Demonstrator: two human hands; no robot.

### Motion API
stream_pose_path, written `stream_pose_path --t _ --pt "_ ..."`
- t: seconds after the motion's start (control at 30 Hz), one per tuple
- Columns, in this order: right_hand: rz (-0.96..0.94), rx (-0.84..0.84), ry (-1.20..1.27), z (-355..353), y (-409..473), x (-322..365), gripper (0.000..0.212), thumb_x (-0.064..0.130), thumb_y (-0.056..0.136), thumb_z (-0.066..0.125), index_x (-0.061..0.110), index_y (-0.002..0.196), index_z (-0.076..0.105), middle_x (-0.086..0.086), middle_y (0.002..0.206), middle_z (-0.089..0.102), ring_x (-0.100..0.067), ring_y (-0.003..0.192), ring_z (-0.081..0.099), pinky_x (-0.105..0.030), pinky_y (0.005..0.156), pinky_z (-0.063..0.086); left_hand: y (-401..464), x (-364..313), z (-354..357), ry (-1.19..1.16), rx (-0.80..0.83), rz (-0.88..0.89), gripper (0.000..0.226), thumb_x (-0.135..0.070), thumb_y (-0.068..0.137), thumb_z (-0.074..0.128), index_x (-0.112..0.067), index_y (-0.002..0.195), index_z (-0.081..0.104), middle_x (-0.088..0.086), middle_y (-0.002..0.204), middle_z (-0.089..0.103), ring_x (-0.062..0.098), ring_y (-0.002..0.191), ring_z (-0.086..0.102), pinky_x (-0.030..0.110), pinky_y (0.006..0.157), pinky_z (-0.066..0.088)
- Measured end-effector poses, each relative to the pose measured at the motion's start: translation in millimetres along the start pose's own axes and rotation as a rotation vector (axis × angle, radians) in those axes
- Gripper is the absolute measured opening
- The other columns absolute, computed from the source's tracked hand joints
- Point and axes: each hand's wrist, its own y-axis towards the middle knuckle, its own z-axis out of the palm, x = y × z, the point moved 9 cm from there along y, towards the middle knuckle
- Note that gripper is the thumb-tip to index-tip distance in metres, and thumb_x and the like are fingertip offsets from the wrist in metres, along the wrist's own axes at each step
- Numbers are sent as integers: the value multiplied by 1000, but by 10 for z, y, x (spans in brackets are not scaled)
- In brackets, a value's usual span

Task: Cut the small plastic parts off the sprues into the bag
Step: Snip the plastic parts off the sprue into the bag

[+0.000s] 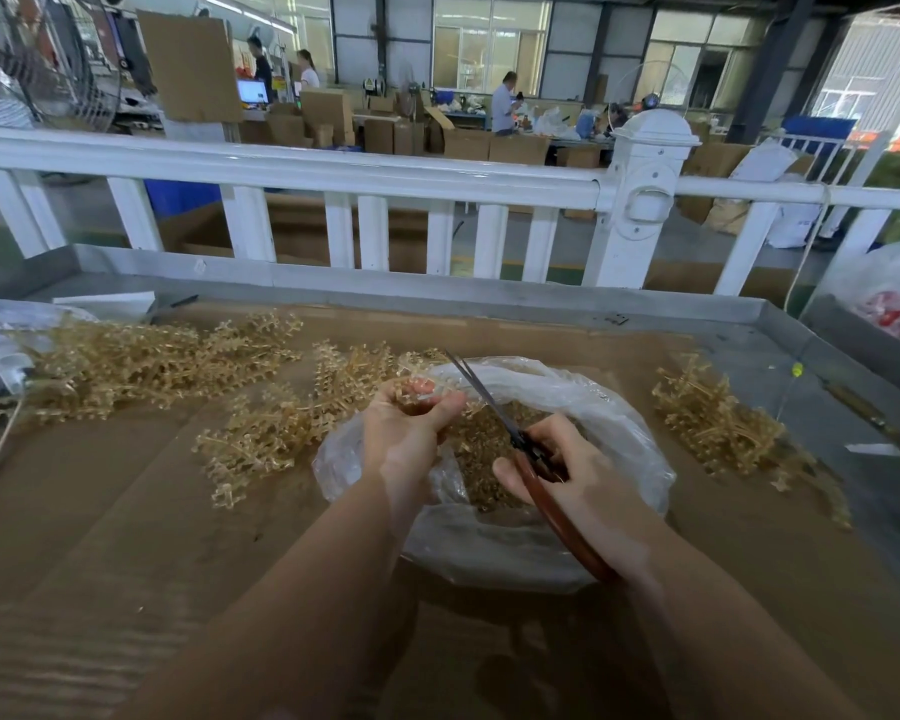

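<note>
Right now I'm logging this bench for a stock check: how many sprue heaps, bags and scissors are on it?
Sprue heaps lying on the cardboard: 3 (left, middle, right)
Work bag of cut parts: 1
Scissors: 1
Total: 5

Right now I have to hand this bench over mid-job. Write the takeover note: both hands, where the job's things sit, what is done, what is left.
Left hand: grips a sprue above the bag's open mouth.
Right hand: holds the scissors by their red-brown handles, blades pointing up and left beside the held sprue.
Done: cut parts already lie in the clear bag.
Left: a large heap of sprues on the cardboard at left, and more just left of the bag.
The pile at right looks like stripped sprues, though I cannot be sure.
</note>
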Motion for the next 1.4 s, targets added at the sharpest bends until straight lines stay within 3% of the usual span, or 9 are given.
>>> stream_pose_path --t 0.23,0.57,0.7,0.8,0.87,1.03,1.17,1.3,1.4 --pt "-7 9 -51 -24 29 -2 31 59 78 62 32 88 51 12 76 59 10 68 55 -9 57 39 26 69 18 -65 46 -80 28 -2 77 74 -18 86 54 -1 71 64 3 50 61 17 43 45" --pt "30 10 26 -40 51 -39 35 61 76 62 29 88 54 13 66 54 11 56 51 -6 52 36 -13 156 194 -263 181 -212 41 18 73 64 -13 95 50 13 86 63 22 67 68 29 57 58" --pt "28 15 67 -38 31 5 53 75 61 52 30 90 54 17 65 58 9 58 54 -8 53 38 16 161 151 -236 132 -199 46 25 69 63 -11 93 49 12 86 61 21 67 68 24 54 56" --pt "12 29 112 -22 16 15 47 70 67 54 30 92 52 24 70 61 8 62 57 -6 56 39 48 175 99 -243 74 -214 48 23 67 65 -12 95 47 14 90 60 23 70 68 22 53 55" --pt "-2 21 96 -28 11 23 44 68 68 54 30 92 51 17 74 62 8 67 58 -6 59 40 48 186 96 -284 65 -247 47 23 70 63 -10 98 48 15 87 63 20 61 70 22 50 54" --pt "-48 33 -45 6 0 53 35 63 75 58 34 90 46 15 85 58 13 76 54 -2 63 38 46 213 101 -261 69 -296 55 19 75 62 2 125 50 10 77 65 14 52 68 19 47 53" --pt "-62 36 -90 16 8 55 29 54 81 62 32 89 46 13 84 58 11 76 54 -2 63 37 16 232 93 -257 66 -334 43 19 77 61 1 115 54 11 76 65 14 51 68 19 47 54" --pt "-53 42 -161 27 8 60 31 60 80 58 35 91 44 13 89 57 2 79 54 -12 64 37 -22 281 71 -269 54 -377 21 18 78 60 -2 80 54 6 57 67 14 49 67 20 48 55" --pt "-59 44 -194 35 6 71 31 61 80 56 35 91 43 9 90 57 -5 80 55 -23 70 42 -45 300 46 -266 31 -385 20 15 78 62 -1 89 56 8 64 68 14 49 67 20 46 53"
